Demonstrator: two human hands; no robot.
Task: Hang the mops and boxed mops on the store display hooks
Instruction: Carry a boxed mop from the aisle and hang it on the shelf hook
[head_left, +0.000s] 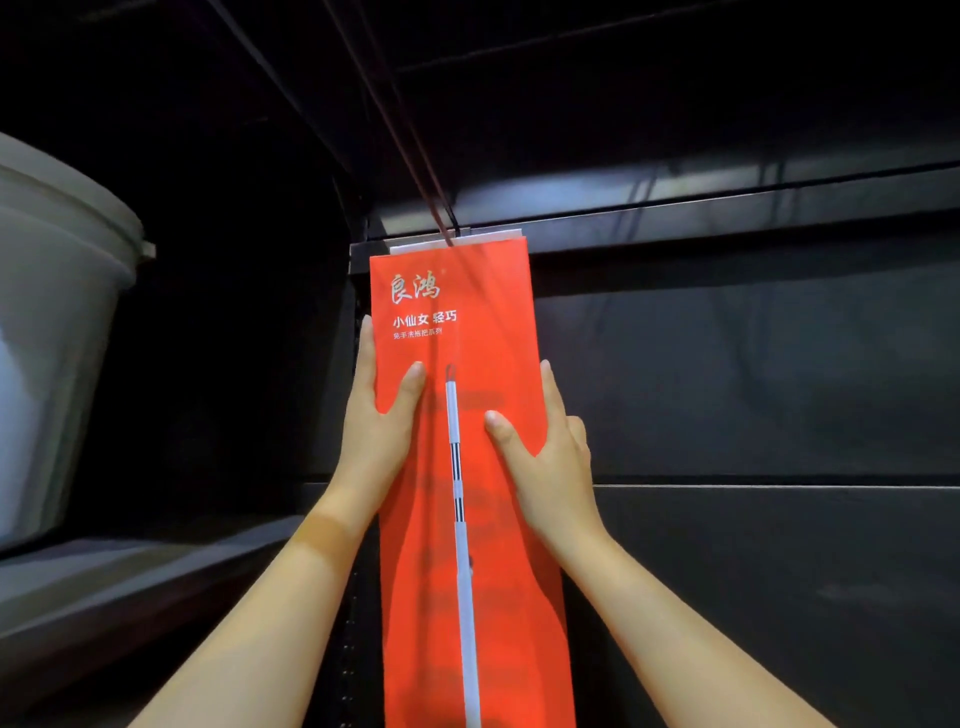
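A tall red mop box (457, 332) with white lettering and a printed mop handle stands upright against the dark display wall. Its white top tab sits on a long display hook (415, 150) that runs toward me from above. My left hand (382, 410) grips the box's left edge, thumb on the front. My right hand (540, 447) grips the right edge the same way, slightly lower. The box's lower end runs out of the frame.
A large grey plastic bucket (57, 332) sits on a dark shelf (130, 582) at the left. Dark wall panels (753, 374) with a horizontal rail (727, 213) fill the right side. An upright slotted post runs down behind the box's left edge.
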